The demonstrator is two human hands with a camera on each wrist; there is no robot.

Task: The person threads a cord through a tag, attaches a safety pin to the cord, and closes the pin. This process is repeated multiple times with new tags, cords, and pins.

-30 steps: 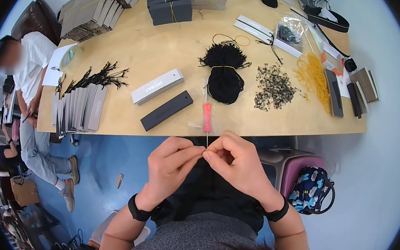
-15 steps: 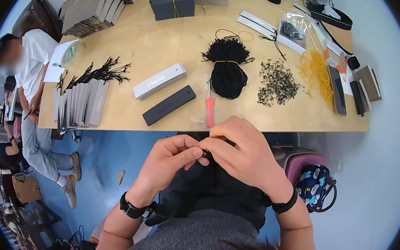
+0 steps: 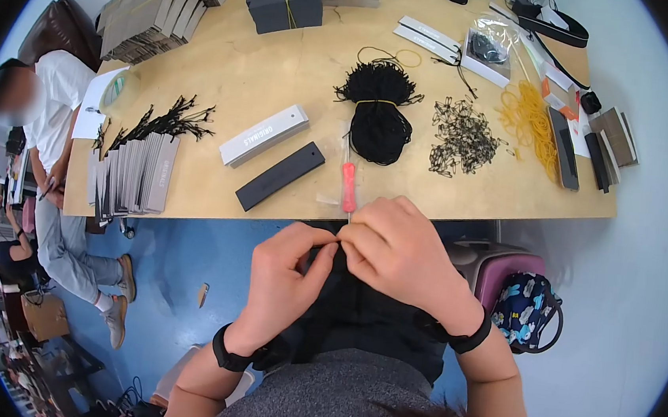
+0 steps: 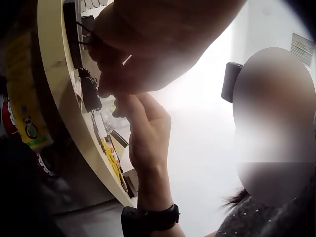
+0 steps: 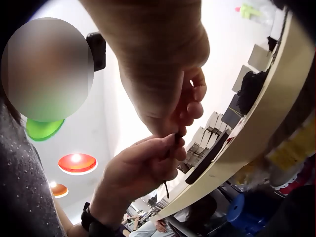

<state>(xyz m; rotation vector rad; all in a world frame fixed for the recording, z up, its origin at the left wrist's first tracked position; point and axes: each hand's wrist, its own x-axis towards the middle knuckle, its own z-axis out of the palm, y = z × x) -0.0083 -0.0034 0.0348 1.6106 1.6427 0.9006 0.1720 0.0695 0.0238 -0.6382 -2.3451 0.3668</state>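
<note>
Fingertips of the left hand (image 3: 284, 274) and right hand (image 3: 402, 252) meet just off the table's front edge. Between them the right wrist view shows a small piece of black cord (image 5: 178, 135), pinched by both the left hand (image 5: 140, 170) and the right hand (image 5: 158, 94); a thin dark end hangs below the left fingers. In the head view the cord is mostly hidden. Beyond the fingers lies a red-handled tool (image 3: 348, 187), its thin metal shaft pointing at the right hand. A banded bundle of black cords (image 3: 381, 129) is behind it.
On the table (image 3: 414, 200) are a white tag stack (image 3: 265, 135), a dark tag stack (image 3: 281, 176), a heap of small metal pins (image 3: 465, 140), yellow rubber bands (image 3: 532, 126) and corded tags (image 3: 138, 175). A person (image 3: 61, 105) sits at the left.
The left hand has turned, and its thumb and index finger now meet at the tips beside the right fingers. The right fingers have curled in more. The tool and the table items stay in place.
</note>
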